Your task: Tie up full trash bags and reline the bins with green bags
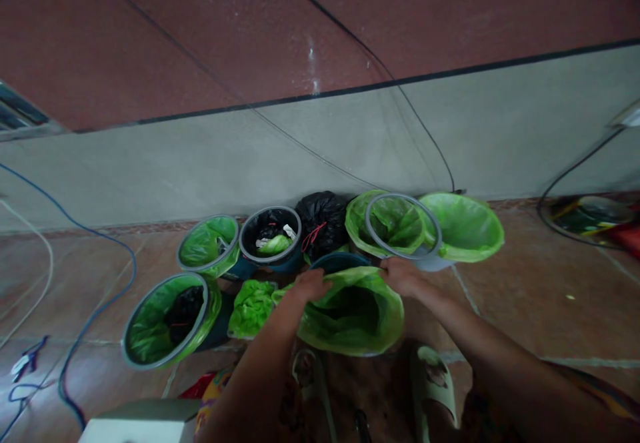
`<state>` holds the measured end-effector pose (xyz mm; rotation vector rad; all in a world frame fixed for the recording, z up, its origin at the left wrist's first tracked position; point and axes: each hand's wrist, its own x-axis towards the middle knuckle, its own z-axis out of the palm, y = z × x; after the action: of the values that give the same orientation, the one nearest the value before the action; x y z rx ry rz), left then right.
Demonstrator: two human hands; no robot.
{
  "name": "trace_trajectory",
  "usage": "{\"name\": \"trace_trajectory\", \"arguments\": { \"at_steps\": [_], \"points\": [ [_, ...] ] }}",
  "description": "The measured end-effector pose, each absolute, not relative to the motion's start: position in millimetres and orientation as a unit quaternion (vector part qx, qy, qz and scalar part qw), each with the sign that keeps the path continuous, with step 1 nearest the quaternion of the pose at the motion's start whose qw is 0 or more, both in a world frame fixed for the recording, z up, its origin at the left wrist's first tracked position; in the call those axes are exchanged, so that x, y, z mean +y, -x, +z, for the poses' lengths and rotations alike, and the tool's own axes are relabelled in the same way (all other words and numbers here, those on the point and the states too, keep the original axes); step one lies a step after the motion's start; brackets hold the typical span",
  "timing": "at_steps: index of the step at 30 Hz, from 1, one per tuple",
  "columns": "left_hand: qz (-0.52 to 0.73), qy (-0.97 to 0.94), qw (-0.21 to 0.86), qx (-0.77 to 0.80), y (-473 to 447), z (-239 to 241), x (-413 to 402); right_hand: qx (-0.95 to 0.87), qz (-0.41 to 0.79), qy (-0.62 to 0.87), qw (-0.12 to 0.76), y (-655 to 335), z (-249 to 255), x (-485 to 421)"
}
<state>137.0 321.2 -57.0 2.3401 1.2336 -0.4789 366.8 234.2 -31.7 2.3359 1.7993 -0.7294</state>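
A green trash bag (385, 333) hangs wide open in front of me, its rim spread around a dark hollow. My left hand (311, 285) pinches the far left of that rim. Closed on the far right of the same rim is my right hand (400, 275). Just behind the bag, the blue rim of a trash bin (341, 259) shows; most of the bin is hidden. A crumpled green bag (251, 309) lies left of my left hand. Beyond my right hand, a loose grey ring (419, 254) leans across two green-lined bins.
Along the wall stand a green-lined bin (207, 243), a black-lined bin (270, 258) holding litter, a knotted black bag (323, 219) and another green-lined bin (465, 229). Nearer left is a ringed bin (145, 336). A blue cable (100, 306) crosses the floor.
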Motion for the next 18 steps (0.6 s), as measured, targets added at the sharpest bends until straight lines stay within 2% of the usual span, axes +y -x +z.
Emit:
{"name": "trace_trajectory", "arguments": {
  "at_steps": [5, 10, 12, 16, 18],
  "points": [
    [-0.005, -0.893, 0.174, 0.414, -147.7, -50.9, 314.2, 0.587, -0.236, -0.774, 0.019, -359.3, -29.7, 238.4],
    [-0.042, -0.905, 0.200, 0.373, -158.4, -46.8, 311.2, 0.551, -0.227, -0.802, -0.017, -364.1, -36.7, 239.2],
    [-0.053, -0.898, 0.202, 0.387, -158.3, -45.3, 312.6, 0.523, -0.237, -0.815, -0.080, -367.3, -41.9, 238.6],
    [-0.047, -0.891, 0.195, 0.408, -155.2, -43.2, 317.6, 0.446, -0.320, -0.787, -0.281, -366.4, -56.2, 234.5],
    [-0.045, -0.894, 0.190, 0.404, -155.1, -43.4, 318.1, 0.432, -0.352, -0.762, -0.331, -363.2, -63.6, 232.9]
  ]
}}
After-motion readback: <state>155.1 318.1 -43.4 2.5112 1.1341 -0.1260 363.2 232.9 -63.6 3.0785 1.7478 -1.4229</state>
